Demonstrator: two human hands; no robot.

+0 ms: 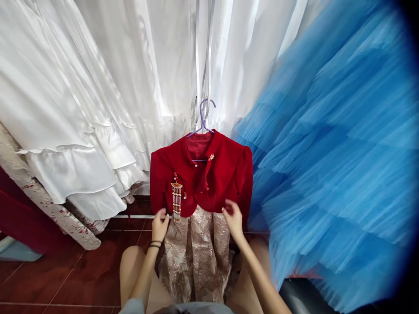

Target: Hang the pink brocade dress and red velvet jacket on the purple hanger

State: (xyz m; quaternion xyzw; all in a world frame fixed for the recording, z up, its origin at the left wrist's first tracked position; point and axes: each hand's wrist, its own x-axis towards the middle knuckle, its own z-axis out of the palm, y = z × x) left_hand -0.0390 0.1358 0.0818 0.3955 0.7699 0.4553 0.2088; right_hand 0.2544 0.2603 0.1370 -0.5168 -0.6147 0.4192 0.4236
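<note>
A red velvet jacket point(225, 170) hangs on a purple hanger point(202, 117), its front partly unfastened. A gold beaded tassel brooch point(176, 198) is pinned on its left side in view, and a small ornament point(211, 156) sits at the collar. Below the jacket falls a gold patterned brocade skirt point(203, 253), between my knees. My left hand point(160, 226) is by the jacket's lower left edge, near the tassel, fingers loosely bent and apart. Close to the lower right hem is my right hand point(234, 220), its thumb and fingers curved and apart. Neither hand visibly grips the cloth.
White satin gowns point(124, 65) hang behind and to the left. A large blue tulle dress point(334, 144) fills the right side. A white rod point(137, 216) runs low behind the jacket, above red floor tiles point(88, 270). At lower right lies a black object point(301, 296).
</note>
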